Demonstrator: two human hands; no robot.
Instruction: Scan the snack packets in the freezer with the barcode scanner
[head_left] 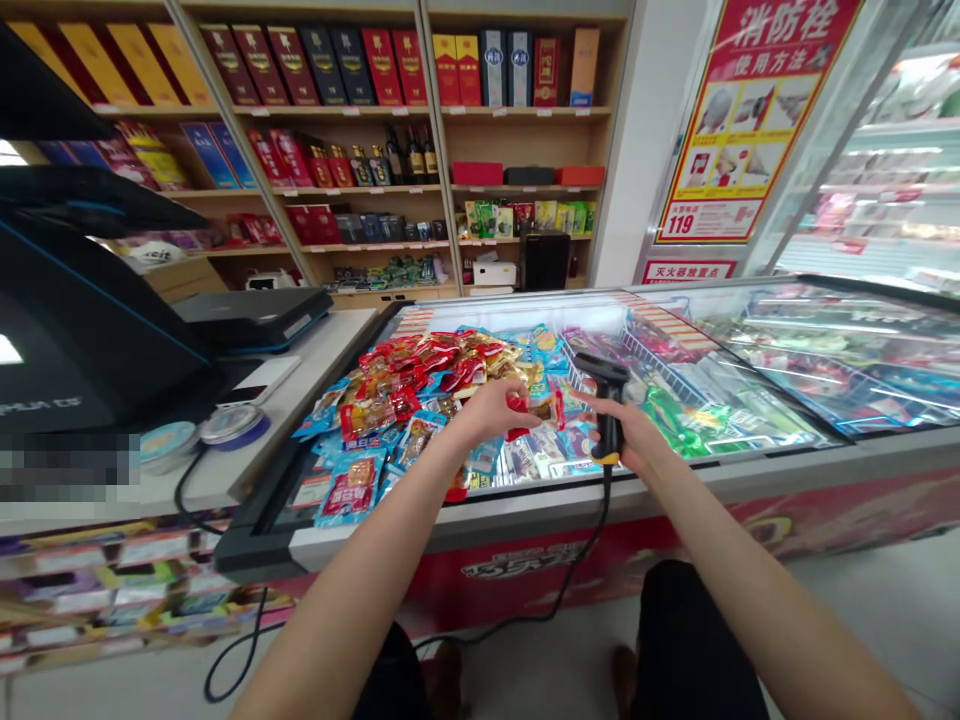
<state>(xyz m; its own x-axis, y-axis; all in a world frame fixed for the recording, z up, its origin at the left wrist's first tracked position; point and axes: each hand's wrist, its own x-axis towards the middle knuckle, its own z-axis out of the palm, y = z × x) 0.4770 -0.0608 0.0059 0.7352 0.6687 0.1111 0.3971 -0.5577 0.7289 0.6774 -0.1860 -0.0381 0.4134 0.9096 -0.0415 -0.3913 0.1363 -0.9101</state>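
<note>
My left hand (489, 413) reaches out over a glass-topped chest freezer (480, 510) and pinches a small red snack packet (519, 410) in its fingers. My right hand (626, 437) is closed around the grip of a black handheld barcode scanner (607, 400), whose head points toward that packet. The scanner's black cable (577, 570) hangs down past the freezer's front. A heap of red, blue and gold snack packets (405, 405) lies on the freezer, just left of my left hand.
A white counter (300, 440) with a black POS terminal (82, 320) stands to the left. Shelves of boxed liquor (397, 70) fill the back wall. A red fire-hydrant sign (757, 120) hangs at right, beside a glass-fronted refrigerated case (885, 190).
</note>
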